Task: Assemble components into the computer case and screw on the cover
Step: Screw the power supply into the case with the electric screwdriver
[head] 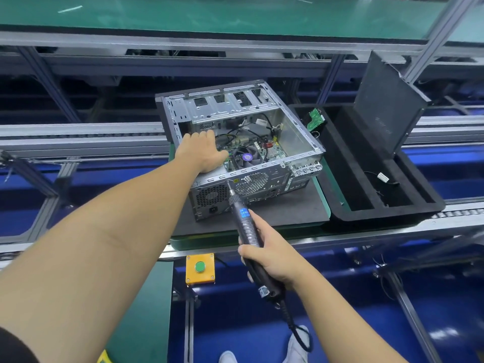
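An open computer case (301, 137) lies on its side on a dark mat, its motherboard, purple-centred fan (246, 156) and cables exposed. My left hand (201, 150) reaches into the case's left part, fingers extended down inside; the fingertips are hidden. My right hand (269, 255) grips a black electric screwdriver (242, 218) with a blue label. Its bit tip touches the case's rear panel near the top edge, above the power-supply grille. The black side cover (387, 100) leans upright at the right behind a foam tray.
A black foam tray (337, 203) to the right of the case holds a green circuit board (315, 119) and a small cable (385, 178). A yellow box with a green button (200, 267) sits at the near conveyor rail. Metal conveyor frames cross behind.
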`<state>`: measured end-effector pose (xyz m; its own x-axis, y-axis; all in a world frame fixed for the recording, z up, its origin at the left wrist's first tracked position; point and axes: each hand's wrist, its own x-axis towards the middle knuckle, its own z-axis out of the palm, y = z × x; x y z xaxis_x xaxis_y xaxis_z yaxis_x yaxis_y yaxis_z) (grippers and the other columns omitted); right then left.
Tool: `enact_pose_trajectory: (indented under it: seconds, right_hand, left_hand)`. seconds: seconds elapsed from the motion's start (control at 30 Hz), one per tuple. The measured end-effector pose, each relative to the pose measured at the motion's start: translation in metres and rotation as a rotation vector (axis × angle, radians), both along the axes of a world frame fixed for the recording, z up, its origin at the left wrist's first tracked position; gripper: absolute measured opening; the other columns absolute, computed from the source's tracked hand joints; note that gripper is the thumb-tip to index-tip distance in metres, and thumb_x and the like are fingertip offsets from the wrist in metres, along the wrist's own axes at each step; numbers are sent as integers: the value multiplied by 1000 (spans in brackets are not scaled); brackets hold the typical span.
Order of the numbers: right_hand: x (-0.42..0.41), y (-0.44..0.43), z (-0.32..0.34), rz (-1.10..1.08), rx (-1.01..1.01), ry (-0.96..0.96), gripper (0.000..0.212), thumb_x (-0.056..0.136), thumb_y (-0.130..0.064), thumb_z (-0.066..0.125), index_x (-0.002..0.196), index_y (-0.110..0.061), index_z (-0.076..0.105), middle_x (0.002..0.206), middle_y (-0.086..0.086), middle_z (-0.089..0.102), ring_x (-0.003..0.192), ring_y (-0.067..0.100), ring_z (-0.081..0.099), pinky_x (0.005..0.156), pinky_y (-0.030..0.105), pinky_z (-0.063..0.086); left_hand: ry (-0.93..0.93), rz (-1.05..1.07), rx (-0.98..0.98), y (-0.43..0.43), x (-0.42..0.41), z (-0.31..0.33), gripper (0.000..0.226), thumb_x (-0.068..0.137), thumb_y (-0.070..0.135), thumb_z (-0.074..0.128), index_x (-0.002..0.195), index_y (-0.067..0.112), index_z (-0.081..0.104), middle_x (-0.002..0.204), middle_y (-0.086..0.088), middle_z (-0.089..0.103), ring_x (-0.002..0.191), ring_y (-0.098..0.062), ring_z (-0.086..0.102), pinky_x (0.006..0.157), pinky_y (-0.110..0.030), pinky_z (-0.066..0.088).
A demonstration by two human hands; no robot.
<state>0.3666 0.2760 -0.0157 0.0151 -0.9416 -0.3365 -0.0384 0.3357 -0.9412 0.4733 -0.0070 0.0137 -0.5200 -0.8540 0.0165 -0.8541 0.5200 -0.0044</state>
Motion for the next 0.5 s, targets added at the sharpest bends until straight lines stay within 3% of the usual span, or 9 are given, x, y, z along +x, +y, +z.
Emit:
enact_pose_trajectory:
  seconds: [0.13,0.23,0.33,0.4,0.5]
  right_hand:
    - [-7,10,-2,57,4,-108,77,82,-17,71,142,-57,42,91,-2,61,71,29,58,58,39,56]
    - [-15,17,-5,57,-17,-152,78,82,-16,77,142,-53,45,95,1,61,72,28,58,57,39,56]
    - [-23,15,-2,4,-43,-191,80,80,-13,79,143,-50,45,100,3,62,73,26,59,58,39,57]
    - [-29,12,2,-27,-71,-230,80,79,-12,79,141,-50,48,102,4,63,73,22,60,57,37,56]
    - [-41,7,12,-85,-78,-291,83,75,-11,79,144,-44,47,101,4,65,71,21,60,53,34,55]
  left_hand:
    - [26,40,-14,5,0,0,63,86,57,29,120,8,47,109,-14,59,86,-28,41,91,-48,35]
    - [67,60,11,7,1,1,61,85,55,29,117,8,51,109,-12,61,89,-29,47,94,-48,36]
    - [178,5,66,10,2,4,65,85,51,28,133,17,55,130,-7,59,112,-27,54,104,-47,32]
    - [197,-41,97,18,1,6,62,87,52,29,140,29,52,152,1,42,135,-20,41,112,-47,21]
    - [187,-47,156,37,-1,6,61,84,72,29,132,46,57,157,9,33,144,-13,26,114,-50,11]
